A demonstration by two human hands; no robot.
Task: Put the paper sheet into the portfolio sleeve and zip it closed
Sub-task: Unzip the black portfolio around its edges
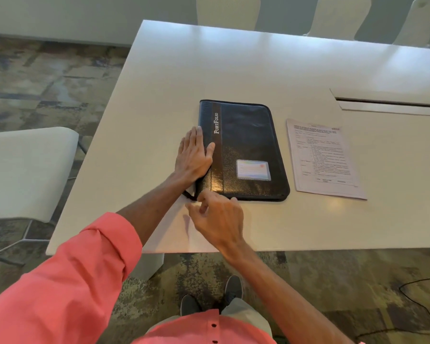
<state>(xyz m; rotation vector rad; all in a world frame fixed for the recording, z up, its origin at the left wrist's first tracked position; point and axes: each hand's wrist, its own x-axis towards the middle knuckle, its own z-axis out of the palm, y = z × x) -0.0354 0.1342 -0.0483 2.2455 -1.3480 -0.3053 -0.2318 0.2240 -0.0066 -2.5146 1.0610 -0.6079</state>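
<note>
A black zippered portfolio [246, 145] lies shut on the white table [233, 65], its cover reading "PortFolio" with a small card window low on the front. My left hand [194, 155] rests flat, fingers together, against the portfolio's left spine edge, thumb on the cover. At the near left corner my right hand [219, 219] hovers with fingers loosely curled beside a black zipper pull tab [189, 196]; whether it pinches the tab is unclear because of blur. A printed paper sheet [323, 157] lies flat on the table to the right of the portfolio.
A cable slot with a lid [387, 103] is set in the table at the right. White chairs stand at the left [27, 170] and along the far side [338, 16]. The table's near edge runs just below my right hand. A black cable [417, 301] lies on the carpet.
</note>
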